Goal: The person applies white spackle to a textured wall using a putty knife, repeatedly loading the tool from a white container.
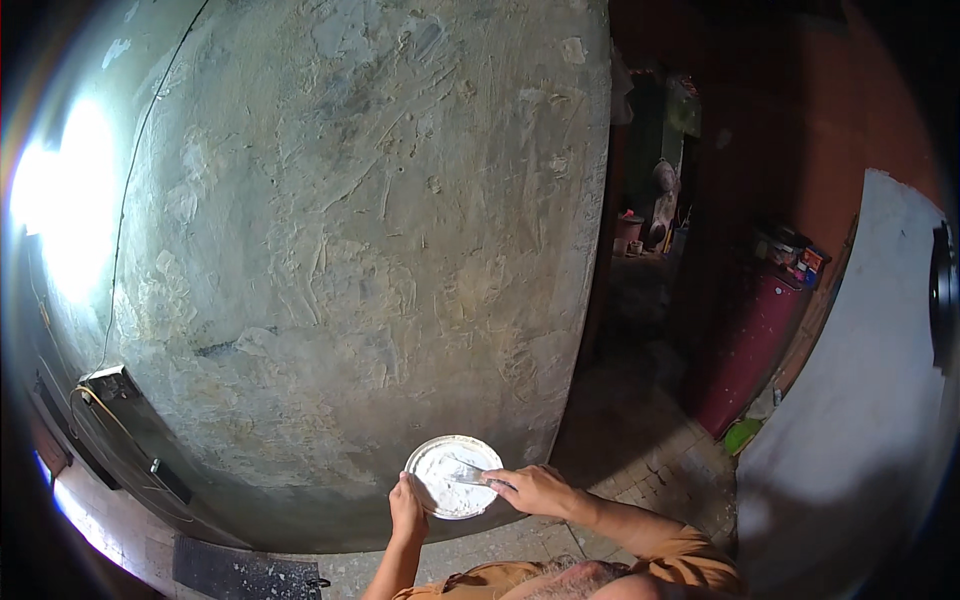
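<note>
A round white container [432,492] of thick white paste is held low in front of the rough plastered grey wall [380,250]. My left hand [406,505] grips it by its left rim, fingers closed on it. My right hand [535,491] is closed on a scraper [466,474], whose metal blade rests in the paste toward the middle of the container.
A dim doorway [645,300] with buckets stands right of the wall. Beside it are a maroon fridge [740,350] with items on top and a pale panel [840,380]. A wall box with cables [105,385] is at left. A spattered dark mat [235,570] lies on the tiled floor.
</note>
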